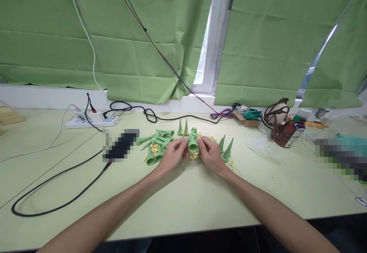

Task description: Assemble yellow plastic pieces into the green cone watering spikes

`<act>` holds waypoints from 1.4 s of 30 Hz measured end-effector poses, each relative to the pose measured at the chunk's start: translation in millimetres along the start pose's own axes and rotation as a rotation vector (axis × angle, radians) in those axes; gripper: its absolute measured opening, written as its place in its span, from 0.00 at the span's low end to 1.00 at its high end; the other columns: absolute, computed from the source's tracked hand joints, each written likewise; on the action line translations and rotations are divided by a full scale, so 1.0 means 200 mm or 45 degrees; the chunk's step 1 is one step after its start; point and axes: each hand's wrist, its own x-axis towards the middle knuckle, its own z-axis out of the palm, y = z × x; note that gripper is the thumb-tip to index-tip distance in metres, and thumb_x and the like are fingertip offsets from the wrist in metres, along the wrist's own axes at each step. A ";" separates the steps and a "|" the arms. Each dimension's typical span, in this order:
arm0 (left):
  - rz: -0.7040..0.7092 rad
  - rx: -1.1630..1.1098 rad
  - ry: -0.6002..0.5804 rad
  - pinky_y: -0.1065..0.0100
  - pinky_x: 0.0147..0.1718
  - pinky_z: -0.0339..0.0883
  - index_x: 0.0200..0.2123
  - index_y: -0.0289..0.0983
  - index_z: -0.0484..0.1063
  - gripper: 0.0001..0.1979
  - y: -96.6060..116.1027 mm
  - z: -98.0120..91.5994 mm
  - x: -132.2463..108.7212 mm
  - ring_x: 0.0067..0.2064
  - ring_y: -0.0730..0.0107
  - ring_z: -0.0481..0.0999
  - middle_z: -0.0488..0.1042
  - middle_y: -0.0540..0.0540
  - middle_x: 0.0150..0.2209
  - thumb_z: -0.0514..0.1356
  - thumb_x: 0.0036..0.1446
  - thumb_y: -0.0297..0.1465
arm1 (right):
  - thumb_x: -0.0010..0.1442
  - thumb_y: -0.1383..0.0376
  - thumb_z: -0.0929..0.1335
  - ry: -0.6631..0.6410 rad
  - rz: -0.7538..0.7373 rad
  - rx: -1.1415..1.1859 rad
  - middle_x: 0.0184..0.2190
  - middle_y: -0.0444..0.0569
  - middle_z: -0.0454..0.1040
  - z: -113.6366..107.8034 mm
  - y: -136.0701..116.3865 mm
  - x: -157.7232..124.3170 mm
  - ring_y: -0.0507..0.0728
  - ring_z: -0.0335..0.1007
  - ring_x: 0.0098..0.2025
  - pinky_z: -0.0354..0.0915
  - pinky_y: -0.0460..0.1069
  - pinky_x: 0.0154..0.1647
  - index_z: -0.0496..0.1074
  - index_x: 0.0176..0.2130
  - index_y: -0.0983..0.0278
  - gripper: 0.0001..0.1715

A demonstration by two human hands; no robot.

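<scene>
A green plastic cone [193, 141] is held between both hands above the pale green table [177, 203]. My left hand [172, 154] pinches its left side with curled fingers. My right hand [210, 154] grips its right side the same way. Behind and beside the hands lies a pile of green cones [156, 142], some lying flat, some standing point up. Small yellow plastic pieces [155, 148] are scattered among them.
A white power strip [91, 121] with black cables lies at the back left. One thick black cable [54, 191] loops across the left of the table. A brown bottle [288, 134], a cardboard box [248, 118] and clear plastic bags sit at the right. Green curtains hang behind.
</scene>
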 end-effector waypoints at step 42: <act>0.395 0.570 -0.037 0.72 0.25 0.59 0.30 0.38 0.56 0.13 0.02 0.01 -0.04 0.28 0.74 0.64 0.60 0.52 0.29 0.56 0.62 0.36 | 0.70 0.55 0.59 -0.109 0.015 -0.058 0.17 0.38 0.55 0.00 0.02 0.01 0.50 0.52 0.21 0.50 0.47 0.24 0.54 0.25 0.60 0.23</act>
